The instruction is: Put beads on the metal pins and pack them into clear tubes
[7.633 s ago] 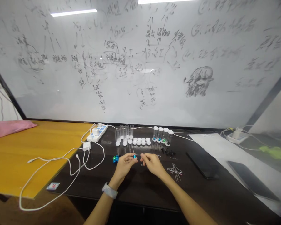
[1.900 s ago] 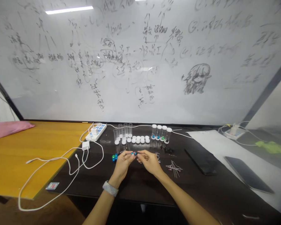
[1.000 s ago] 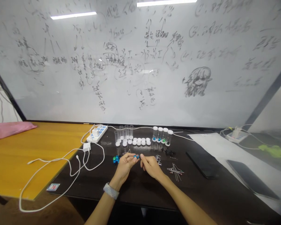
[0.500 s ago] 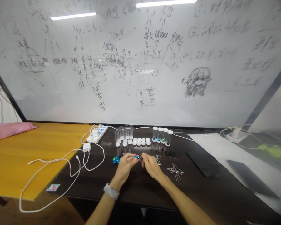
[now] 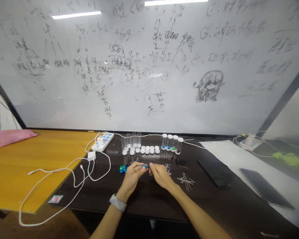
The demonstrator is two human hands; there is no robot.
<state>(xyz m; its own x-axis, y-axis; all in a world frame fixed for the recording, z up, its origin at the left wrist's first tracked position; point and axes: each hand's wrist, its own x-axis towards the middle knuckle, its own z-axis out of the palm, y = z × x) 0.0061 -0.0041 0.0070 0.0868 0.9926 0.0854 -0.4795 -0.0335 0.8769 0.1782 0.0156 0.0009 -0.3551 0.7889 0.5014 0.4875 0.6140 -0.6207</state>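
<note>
My left hand [image 5: 132,176] is closed in a pinch on a small shiny blue piece [image 5: 145,166], low over the dark table. Touching or nearly touching its right end are the bent fingers of my right hand [image 5: 160,174], closed on something too small to make out. More shiny blue and green pieces [image 5: 123,169] lie together left of my left hand. Beyond my right hand are several bent metal rods [image 5: 167,168], with a pile of thin metal pins [image 5: 186,181] farther right.
Clear tubes [image 5: 134,141] stand behind white caps [image 5: 147,151]. Capped tubes [image 5: 169,142] hold small coloured pieces. Small black parts [image 5: 180,162] lie in front of them. A black phone-like slab [image 5: 214,174] is at right; a white cable [image 5: 51,172] loops at left.
Both hands stay together around the blue piece, with only a slight shift of the fingers. The whole view has moved a little.
</note>
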